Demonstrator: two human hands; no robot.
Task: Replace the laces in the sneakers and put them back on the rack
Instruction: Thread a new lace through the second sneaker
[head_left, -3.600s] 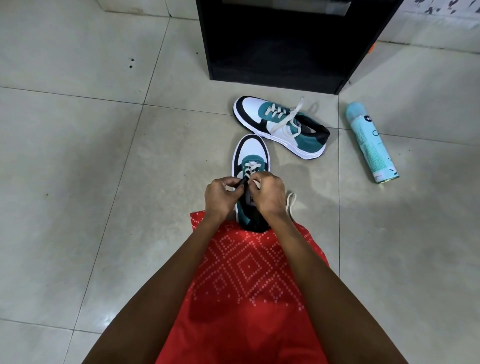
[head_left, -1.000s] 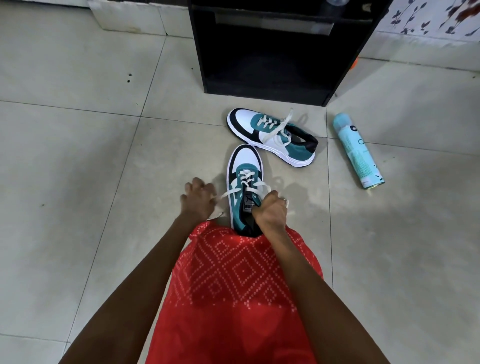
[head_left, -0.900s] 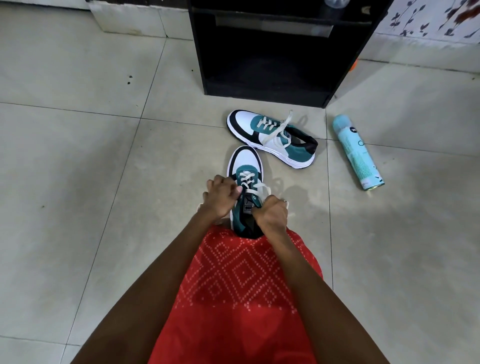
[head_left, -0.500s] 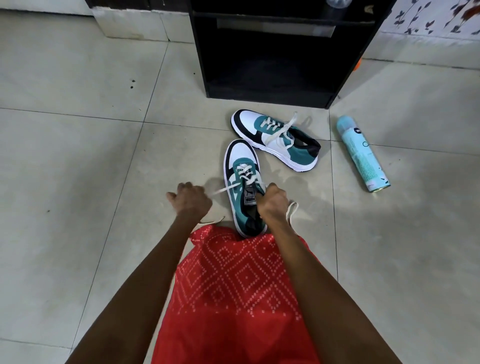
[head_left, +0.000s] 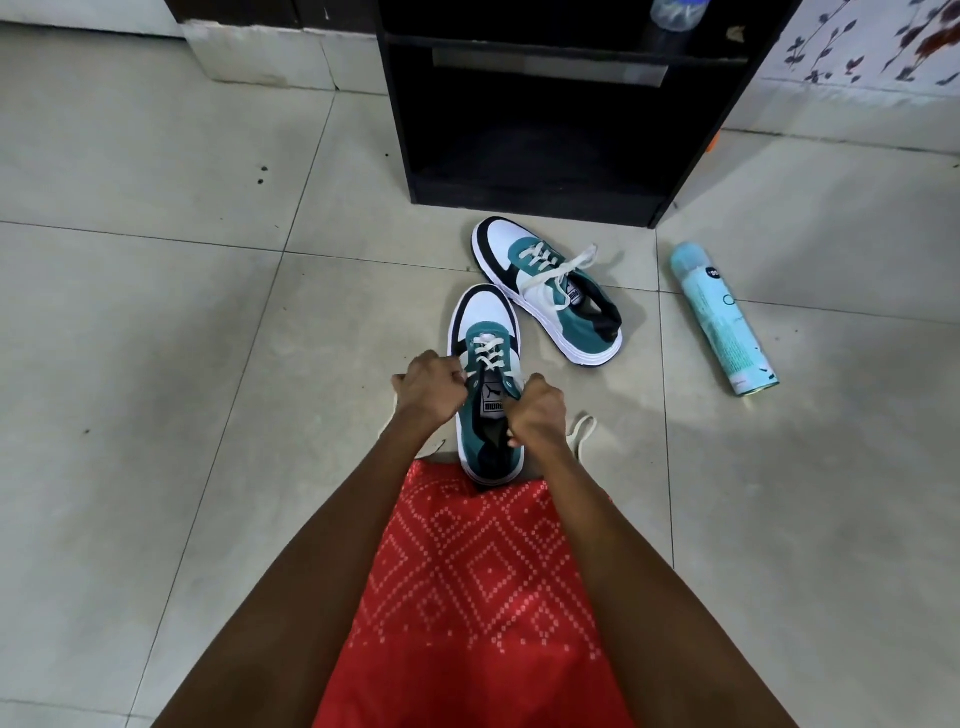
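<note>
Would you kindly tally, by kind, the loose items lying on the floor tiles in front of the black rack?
Sneakers: 2 (near sneaker, its lace pinched by the left hand and right hand; far sneaker)
Spray cans: 1 (spray can)
Total: 3

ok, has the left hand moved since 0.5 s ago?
Yes. The left hand has come back right: it was out well left of the near sneaker, and now pinches the lace at its eyelets.
</note>
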